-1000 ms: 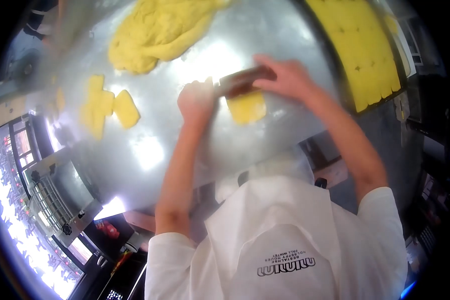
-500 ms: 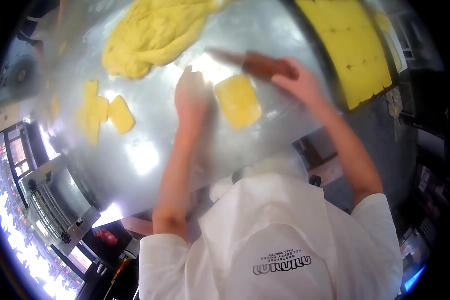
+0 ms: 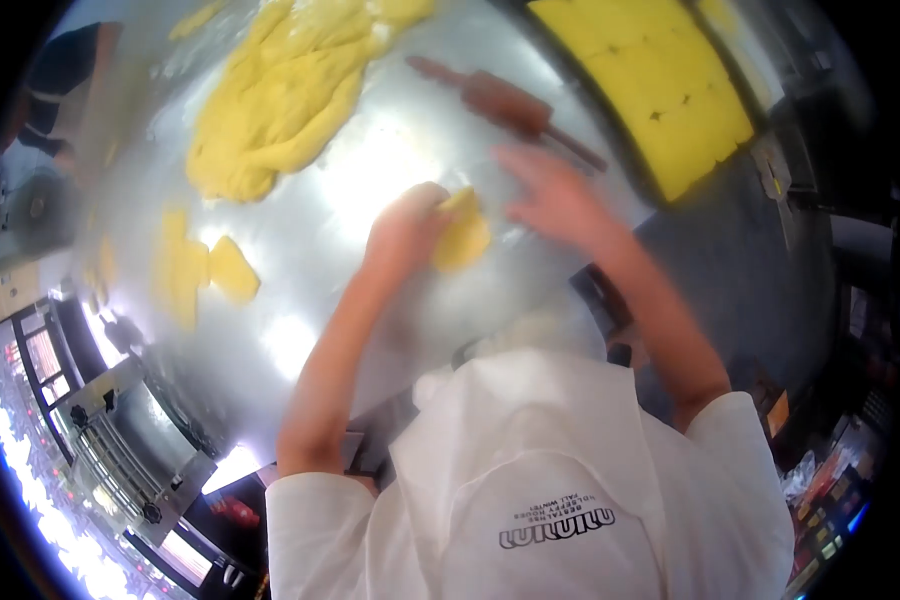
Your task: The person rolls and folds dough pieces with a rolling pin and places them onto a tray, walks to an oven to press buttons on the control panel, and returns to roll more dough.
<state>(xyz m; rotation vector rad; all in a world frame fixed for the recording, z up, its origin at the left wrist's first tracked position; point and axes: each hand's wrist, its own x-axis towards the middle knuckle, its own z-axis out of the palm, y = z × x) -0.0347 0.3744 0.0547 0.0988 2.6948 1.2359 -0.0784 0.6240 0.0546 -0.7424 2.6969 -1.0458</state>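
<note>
My left hand (image 3: pixel 407 228) has its fingers closed on the upper left edge of a flat yellow dough piece (image 3: pixel 463 235), which looks partly lifted or folded. To the right of that piece, my right hand (image 3: pixel 555 198) is blurred, with its fingers apart and nothing in them. Just beyond it lies a brown rolling pin (image 3: pixel 508 104), out of my grip, on the metal table (image 3: pixel 325 250). A large mound of yellow dough (image 3: pixel 280 100) spreads over the upper left part of the table.
Smaller flat dough pieces (image 3: pixel 232 270) lie at the left. At the upper right, a dark-edged tray (image 3: pixel 660 180) holds yellow dough squares. A machine with metal rollers (image 3: pixel 120 450) stands at lower left. Part of another person (image 3: pixel 75 65) shows at the upper left.
My right hand has let go of the rolling pin and moved toward the dough piece. My left hand has come over and taken hold of that piece, which lay flat before.
</note>
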